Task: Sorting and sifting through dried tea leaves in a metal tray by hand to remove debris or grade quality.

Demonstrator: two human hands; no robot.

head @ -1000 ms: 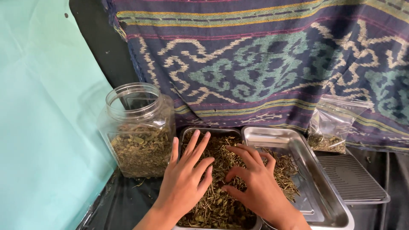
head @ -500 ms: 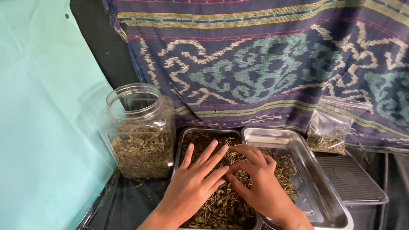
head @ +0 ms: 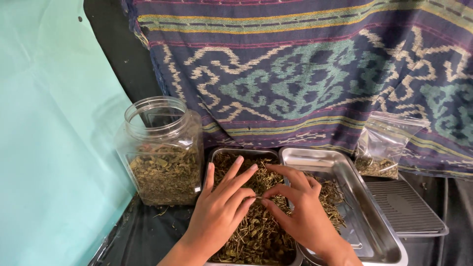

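Note:
Both hands rest on a heap of dried green herbs and stems filling a steel tray in front of me. My left hand lies flat on the herbs with fingers spread, pointing up and right. My right hand is beside it, fingers curled, thumb and fingertips meeting the left fingertips over the herbs around a thin stem. Whether that stem is pinched is unclear.
A second steel tray overlaps on the right, with some stems in it. An open clear plastic jar of dried leaves stands left. A small plastic bag with herbs sits on a grey scale at right. Patterned cloth hangs behind.
My left hand slid right across the herbs and its fingers drew closer to my right hand; the right fingers curled in until the fingertips of both hands meet.

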